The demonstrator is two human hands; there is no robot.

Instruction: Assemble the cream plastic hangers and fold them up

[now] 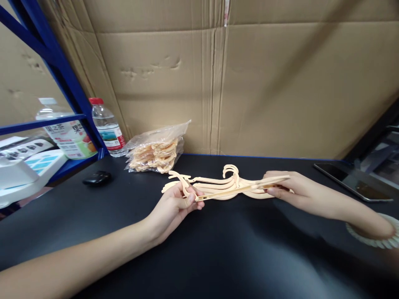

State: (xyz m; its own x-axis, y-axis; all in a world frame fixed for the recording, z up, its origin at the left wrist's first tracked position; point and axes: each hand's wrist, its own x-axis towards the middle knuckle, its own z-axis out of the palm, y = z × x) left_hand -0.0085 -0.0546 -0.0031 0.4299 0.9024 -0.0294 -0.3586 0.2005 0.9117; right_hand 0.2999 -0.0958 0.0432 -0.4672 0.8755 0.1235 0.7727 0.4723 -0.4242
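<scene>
A cream plastic hanger [224,193] is held between my two hands, just above the black tabletop. My left hand [174,202] pinches it with thumb and fingers at the point where a curved piece [180,179] meets the long bar. Toward the other end, my right hand [285,191] is closed around the hanger, its fingers partly behind it. Right behind the held one, several matching hangers [215,181] lie stacked on the table, with their hooks [231,169] pointing away from me. The held hanger and my hands cover part of that stack.
A clear bag [152,153] of more cream hangers stands at the back, beside a red-capped water bottle [107,128]. A black mouse [97,178] lies at left, near a blue shelf frame [67,83]. A tablet-like device [350,182] lies at right. Cardboard [168,83] walls the back.
</scene>
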